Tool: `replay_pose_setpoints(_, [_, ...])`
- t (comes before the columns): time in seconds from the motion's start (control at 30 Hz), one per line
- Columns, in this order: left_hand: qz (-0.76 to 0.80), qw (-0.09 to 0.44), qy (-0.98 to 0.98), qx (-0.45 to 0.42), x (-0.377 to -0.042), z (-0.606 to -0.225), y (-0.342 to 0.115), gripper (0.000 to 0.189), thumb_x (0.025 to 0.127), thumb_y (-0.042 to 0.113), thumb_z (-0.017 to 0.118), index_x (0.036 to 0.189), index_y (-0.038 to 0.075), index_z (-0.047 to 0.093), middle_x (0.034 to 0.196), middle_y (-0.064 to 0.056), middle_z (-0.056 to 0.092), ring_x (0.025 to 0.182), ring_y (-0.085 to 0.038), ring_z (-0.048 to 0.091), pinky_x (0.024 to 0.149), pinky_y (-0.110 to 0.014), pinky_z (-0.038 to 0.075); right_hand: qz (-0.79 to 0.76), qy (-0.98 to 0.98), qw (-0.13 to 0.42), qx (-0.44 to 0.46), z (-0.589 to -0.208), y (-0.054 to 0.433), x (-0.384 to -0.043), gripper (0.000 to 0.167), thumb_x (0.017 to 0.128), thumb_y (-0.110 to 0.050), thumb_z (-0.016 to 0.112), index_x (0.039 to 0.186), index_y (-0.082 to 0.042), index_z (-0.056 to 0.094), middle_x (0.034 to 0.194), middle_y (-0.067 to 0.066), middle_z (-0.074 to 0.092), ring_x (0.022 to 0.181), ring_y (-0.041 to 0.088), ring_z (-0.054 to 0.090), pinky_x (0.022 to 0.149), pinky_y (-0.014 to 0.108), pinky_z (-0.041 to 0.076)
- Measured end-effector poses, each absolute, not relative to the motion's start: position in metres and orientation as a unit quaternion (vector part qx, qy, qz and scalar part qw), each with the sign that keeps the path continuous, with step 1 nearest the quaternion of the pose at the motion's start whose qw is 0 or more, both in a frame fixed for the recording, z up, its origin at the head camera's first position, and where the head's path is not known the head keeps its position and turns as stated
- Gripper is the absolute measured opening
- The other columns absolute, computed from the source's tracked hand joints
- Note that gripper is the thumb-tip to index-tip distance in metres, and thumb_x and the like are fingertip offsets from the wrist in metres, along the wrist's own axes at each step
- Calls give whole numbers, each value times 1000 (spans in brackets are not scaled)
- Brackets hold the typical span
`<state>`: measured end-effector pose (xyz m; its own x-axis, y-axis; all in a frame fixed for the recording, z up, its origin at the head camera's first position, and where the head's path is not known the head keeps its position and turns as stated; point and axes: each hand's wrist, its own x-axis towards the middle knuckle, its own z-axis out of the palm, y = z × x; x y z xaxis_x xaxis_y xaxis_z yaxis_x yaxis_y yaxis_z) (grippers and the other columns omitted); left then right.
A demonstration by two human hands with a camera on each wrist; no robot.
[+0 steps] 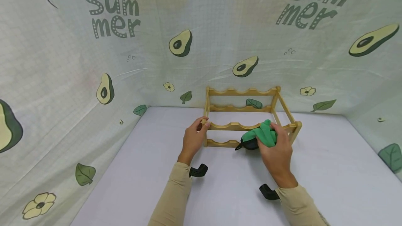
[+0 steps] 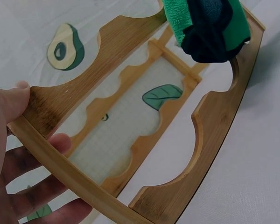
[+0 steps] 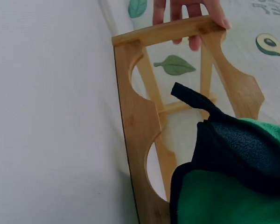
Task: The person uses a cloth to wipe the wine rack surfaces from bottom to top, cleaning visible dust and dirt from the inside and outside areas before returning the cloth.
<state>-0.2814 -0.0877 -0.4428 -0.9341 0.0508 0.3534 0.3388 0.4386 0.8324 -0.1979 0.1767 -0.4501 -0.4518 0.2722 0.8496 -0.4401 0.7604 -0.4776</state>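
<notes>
A light bamboo rack (image 1: 233, 126) with scalloped rails, like a wine rack, stands on the table near the back wall. My left hand (image 1: 192, 139) grips its front left corner; in the left wrist view the thumb lies on the end of the upper rail (image 2: 79, 70) and the fingers reach behind the post. My right hand (image 1: 277, 152) holds a bunched green cloth (image 1: 266, 134) with a black edge and loop at the right part of the front upper rail. The right wrist view shows the cloth's dark loop (image 3: 196, 100) hanging free; most of the right hand is out of sight there.
The white tabletop (image 1: 226, 191) spreads around the rack. A pale sheet printed with avocados (image 1: 180, 43) and leaves hangs behind and along both sides. Black wrist-worn devices (image 1: 199, 170) stick out inward from both cuffs.
</notes>
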Motion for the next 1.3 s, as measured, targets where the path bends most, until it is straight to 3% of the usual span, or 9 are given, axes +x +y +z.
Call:
replay_pose_setpoints(0.17, [-517, 137, -837, -115, -281, -442, -88, 35, 97, 54, 59, 126, 35, 66, 98, 9, 72, 95, -13, 65, 77, -42, 50, 351, -765, 536, 65, -454, 175, -201, 69, 64, 3, 92, 127, 0, 64, 116, 20, 67, 103, 36, 62, 93, 31, 44])
replay_pose_setpoints(0.43, [-515, 133, -840, -110, -282, -443, -89, 37, 97, 58, 58, 126, 36, 66, 99, 9, 72, 95, -13, 64, 77, -42, 49, 358, -766, 530, 65, -451, 167, -202, 62, 66, 4, 90, 123, -2, 68, 117, 18, 68, 103, 40, 60, 85, 50, 39])
replay_pose_setpoints(0.73, [-514, 137, -840, -111, -283, -444, -89, 36, 97, 56, 58, 126, 36, 66, 99, 9, 73, 96, -12, 65, 79, -43, 50, 385, -767, 509, 67, -452, 142, -205, 72, 70, 3, 87, 135, 1, 55, 121, 28, 48, 113, 37, 50, 93, 44, 42])
replay_pose_setpoints(1.07, [-517, 137, -836, -119, -284, -445, -88, 37, 98, 55, 58, 127, 35, 66, 98, 10, 73, 95, -12, 65, 80, -42, 50, 404, -738, 530, 109, -459, 113, -218, 61, 72, 5, 85, 126, 7, 58, 119, 23, 61, 113, 34, 59, 103, 29, 41])
replay_pose_setpoints(1.3, [-556, 112, -816, -118, -283, -440, -89, 35, 97, 52, 62, 125, 33, 67, 103, 7, 73, 101, -11, 66, 87, -43, 51, 402, -737, 532, 115, -457, 94, -224, 55, 73, 2, 83, 123, 6, 59, 117, 23, 58, 112, 37, 55, 99, 39, 42])
